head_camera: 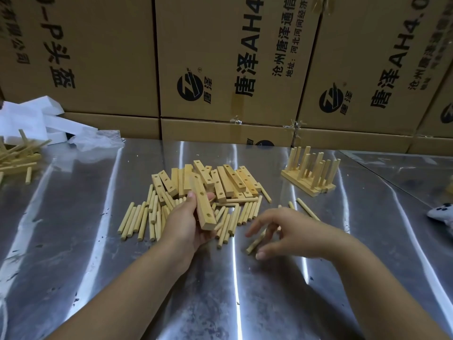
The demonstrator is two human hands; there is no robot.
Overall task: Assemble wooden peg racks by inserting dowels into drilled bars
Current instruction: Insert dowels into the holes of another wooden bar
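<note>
Pale drilled wooden bar, likely light and stiff, clasped in your left hand; right hand curled over a thin round wooden dowel, grasp unclear; pinch mid-shaft.

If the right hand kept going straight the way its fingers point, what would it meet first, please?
Probably the loose pale wooden dowels lying just beyond the right hand, before the drilled wooden bar in the left hand; its height above them is unclear.

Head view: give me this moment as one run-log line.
left hand: holds drilled bar, holes empty | right hand: fingers over dowel, grip unclear | finished racks: standing far right
</note>
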